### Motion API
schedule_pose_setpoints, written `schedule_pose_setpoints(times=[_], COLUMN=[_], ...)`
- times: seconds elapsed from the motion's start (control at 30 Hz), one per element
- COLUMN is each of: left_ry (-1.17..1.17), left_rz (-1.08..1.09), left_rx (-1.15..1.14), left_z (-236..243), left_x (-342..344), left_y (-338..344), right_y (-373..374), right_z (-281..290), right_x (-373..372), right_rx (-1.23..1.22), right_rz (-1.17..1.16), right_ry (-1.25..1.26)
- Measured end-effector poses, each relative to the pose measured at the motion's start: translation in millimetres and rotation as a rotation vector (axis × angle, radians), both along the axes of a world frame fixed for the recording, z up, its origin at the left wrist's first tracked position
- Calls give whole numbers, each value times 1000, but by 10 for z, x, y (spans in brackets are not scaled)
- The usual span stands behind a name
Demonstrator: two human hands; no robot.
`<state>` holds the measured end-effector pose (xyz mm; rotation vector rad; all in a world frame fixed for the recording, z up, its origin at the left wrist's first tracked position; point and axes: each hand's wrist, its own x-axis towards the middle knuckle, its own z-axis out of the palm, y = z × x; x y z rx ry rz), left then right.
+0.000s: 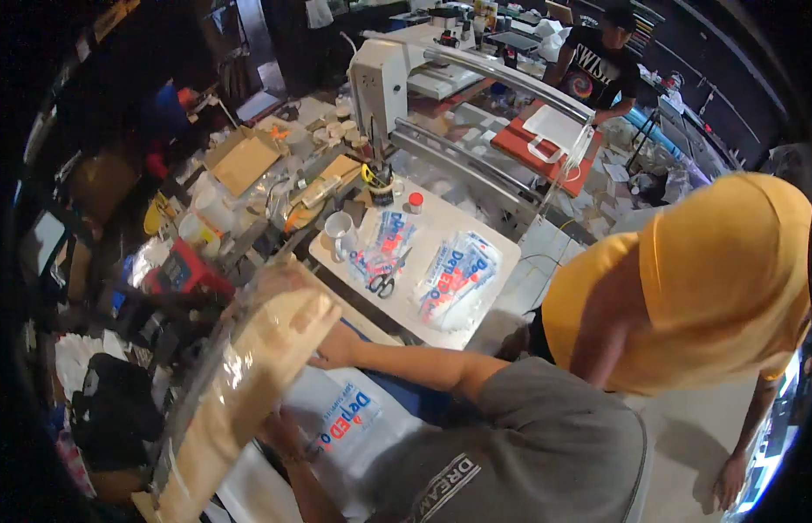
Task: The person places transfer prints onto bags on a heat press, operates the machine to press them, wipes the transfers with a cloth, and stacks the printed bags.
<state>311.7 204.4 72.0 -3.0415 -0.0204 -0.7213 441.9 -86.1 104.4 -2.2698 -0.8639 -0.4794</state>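
My right hand (334,343) reaches across to the far edge of a white printed bag (341,397) with blue and red lettering. Its visible fingers are stretched out at the bag's edge, and some are hidden. Lower down, my left hand (284,436) is at the bag's near left side, dark and partly covered, so its grip is unclear. A long tan padded slab (249,375) wrapped in clear plastic stands over both hands on the left. Under the bag's far side shows a dark blue surface (393,388).
Ahead, a pale board (406,318) bears scissors (382,285), a white mug (341,228), a red-capped jar (416,202) and printed sheets (458,279). A person in yellow (720,288) stands close right. Another person (602,65) works beyond a machine with metal rails (511,78).
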Motion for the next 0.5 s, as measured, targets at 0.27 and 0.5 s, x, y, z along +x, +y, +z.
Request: schedule_pose_setpoints(times=[0.27,0.5], left_ry=[150,-39], left_rz=[230,126], left_rx=[-24,-120], left_z=[592,70], left_x=[-37,17], left_y=[-639,-296], right_y=[-18,-23], right_z=[-169,-101], right_x=[101,38], right_rx=[-60,-29], right_rz=[-15,51], right_ry=[-33,16])
